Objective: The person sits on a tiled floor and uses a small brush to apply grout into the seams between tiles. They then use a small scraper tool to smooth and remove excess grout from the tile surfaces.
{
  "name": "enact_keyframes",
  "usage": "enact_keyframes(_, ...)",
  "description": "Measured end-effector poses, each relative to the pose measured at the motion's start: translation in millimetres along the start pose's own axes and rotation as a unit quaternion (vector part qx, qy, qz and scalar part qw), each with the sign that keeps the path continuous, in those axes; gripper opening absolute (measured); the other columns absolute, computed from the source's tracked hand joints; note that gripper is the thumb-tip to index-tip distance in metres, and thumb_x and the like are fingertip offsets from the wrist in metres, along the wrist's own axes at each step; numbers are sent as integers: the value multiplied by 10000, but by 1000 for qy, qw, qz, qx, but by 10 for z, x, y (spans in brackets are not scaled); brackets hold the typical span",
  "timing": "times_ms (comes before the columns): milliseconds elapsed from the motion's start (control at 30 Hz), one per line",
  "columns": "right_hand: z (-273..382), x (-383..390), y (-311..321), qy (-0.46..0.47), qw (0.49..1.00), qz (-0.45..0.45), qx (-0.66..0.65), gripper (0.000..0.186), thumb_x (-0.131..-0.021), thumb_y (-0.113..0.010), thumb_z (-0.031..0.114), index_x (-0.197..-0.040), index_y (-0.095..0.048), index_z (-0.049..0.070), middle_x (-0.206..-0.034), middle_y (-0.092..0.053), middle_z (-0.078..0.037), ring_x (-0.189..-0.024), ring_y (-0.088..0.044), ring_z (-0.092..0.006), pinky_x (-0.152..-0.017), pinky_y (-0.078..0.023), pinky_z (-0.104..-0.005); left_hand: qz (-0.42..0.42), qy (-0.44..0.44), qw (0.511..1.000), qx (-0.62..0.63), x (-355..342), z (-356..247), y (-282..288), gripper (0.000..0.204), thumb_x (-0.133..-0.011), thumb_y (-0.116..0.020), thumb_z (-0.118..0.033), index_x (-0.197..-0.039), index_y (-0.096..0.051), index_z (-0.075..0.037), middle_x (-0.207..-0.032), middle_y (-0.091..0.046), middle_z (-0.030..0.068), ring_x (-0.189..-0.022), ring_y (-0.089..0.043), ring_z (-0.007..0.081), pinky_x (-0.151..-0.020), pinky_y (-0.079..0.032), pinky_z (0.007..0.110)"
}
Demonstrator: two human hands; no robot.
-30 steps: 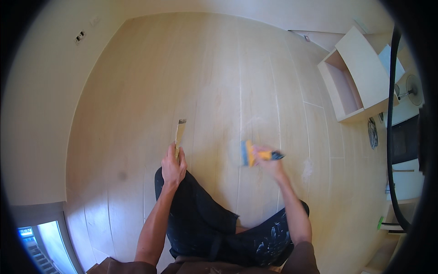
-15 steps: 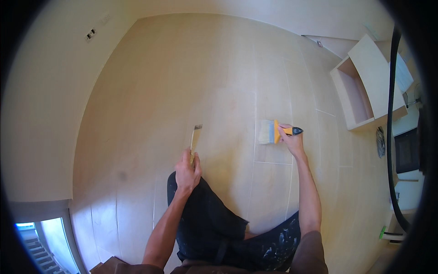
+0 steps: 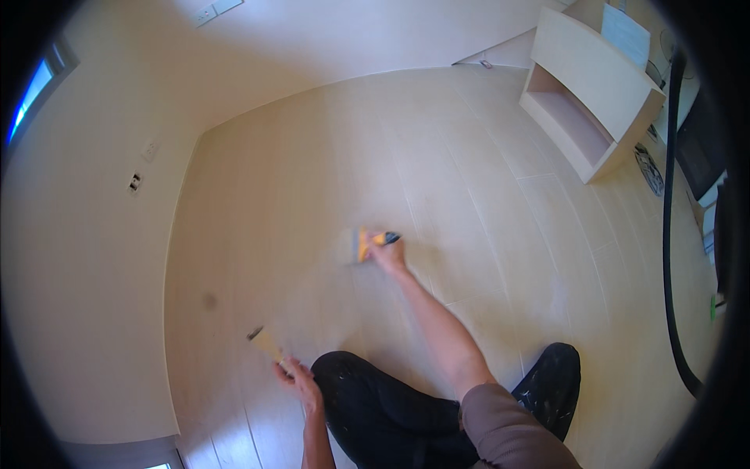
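My right hand (image 3: 388,253) grips a wide flat paintbrush (image 3: 363,245) with a yellow body and a black-tipped handle. Its bristles point left, low over the pale plank floor (image 3: 281,187); blur hides whether they touch it. Nearer to me and to the left, beside my bent left knee, my left hand (image 3: 303,384) is closed round a slim yellow tool (image 3: 267,341). That tool's dark end points up and left, and its exact kind cannot be made out.
A pale open-fronted cabinet (image 3: 586,74) stands at the far right. Down the right side runs a black cable (image 3: 669,234). The left wall carries a socket opening (image 3: 135,184). A dark smudge (image 3: 209,300) shows left of centre. My dark-trousered knees (image 3: 351,383) frame the near side.
The view has swung. My right hand has moved the paintbrush leftward across the floor. My left hand has drawn nearer and left, and its yellow tool now leans left.
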State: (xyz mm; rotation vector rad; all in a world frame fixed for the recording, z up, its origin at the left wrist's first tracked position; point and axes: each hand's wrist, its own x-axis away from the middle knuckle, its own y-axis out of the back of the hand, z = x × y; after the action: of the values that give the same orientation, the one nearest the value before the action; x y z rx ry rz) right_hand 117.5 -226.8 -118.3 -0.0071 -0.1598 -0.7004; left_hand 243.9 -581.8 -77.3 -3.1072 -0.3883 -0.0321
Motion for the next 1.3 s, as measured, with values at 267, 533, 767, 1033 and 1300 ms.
enact_keyframes(267,323,121,2376,91,988,-68,103,268,-1016,-725,219,-1126,-757,-24,-825,-752,-56,-668,-700,-105,-628,-587,-287,-63,-120,906,-400,-202,950,701,411,-1055,-577,-156,-1403,-548,60,-1223,-652,286,-1157,-623,397,-1008,-470,498)
enact_keyframes(533,243,840,1487,27,988,124,84,278,-1014,-737,199,-1190,-734,-16,-880,-744,-53,-681,-698,-109,-631,-583,-283,-123,-189,826,-517,-350,1146,537,351,-1025,-590,-125,-1337,-599,37,-1148,-655,273,-1063,-601,471,-926,-473,548)
enact_keyframes(767,540,-41,2411,40,981,-21,190,232,-1033,-704,217,-1117,-766,10,-833,-735,-27,-695,-680,-94,-610,-569,-277,-142,-173,778,-587,-302,1141,566,338,-1039,-587,-143,-1319,-590,47,-1152,-651,271,-1067,-602,468,-917,-474,548)
enact_keyframes(1033,779,1487,2113,36,958,55,281,146,-939,-760,42,-1074,-781,-11,-951,-783,-125,-825,-743,-140,-726,-592,-299,-118,-183,774,-594,-291,969,522,330,-1061,-571,-157,-1316,-591,52,-1135,-650,250,-1043,-596,445,-878,-453,535)
enact_keyframes(1300,884,9,1582,148,929,-13,339,227,-973,-748,207,-1076,-778,7,-952,-799,-149,-850,-762,-176,-767,-595,-343,-107,-112,784,-601,-282,971,557,337,-1063,-560,-173,-1329,-591,32,-1170,-662,262,-1052,-618,442,-877,-453,540)
